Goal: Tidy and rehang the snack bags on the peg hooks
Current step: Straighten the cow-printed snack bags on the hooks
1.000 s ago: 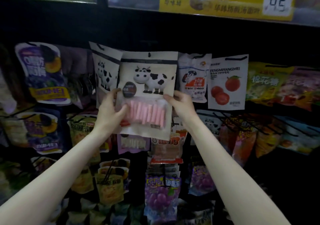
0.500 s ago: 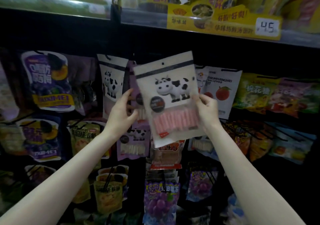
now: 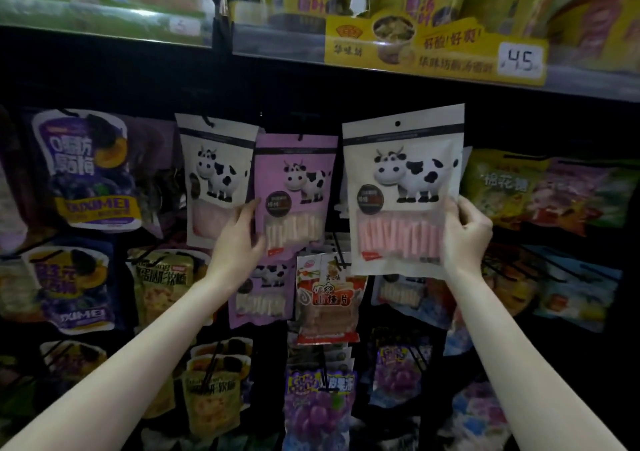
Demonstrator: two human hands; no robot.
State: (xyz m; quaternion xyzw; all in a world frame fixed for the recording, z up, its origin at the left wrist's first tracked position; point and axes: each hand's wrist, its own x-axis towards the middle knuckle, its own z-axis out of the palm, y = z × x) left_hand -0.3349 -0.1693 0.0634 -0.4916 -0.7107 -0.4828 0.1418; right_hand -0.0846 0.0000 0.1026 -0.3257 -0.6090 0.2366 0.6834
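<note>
Right hand (image 3: 465, 235) grips lower right edge of white cow-print bag of pink sticks (image 3: 403, 190), off any hook | left hand (image 3: 239, 239), fingers extended, touches hung purple cow-print bag (image 3: 294, 190) | progress: 1 bag unhung; hooks below it bare.

Dark open gap above the purple bag (image 3: 294, 187), right under the shelf (image 3: 346, 59), so there's room to reach in there. My white bag (image 3: 403, 187) fills the space to the right. Bare pegs (image 3: 337, 246) jut out between the two bags. Below, packed bags crowd every row.
</note>
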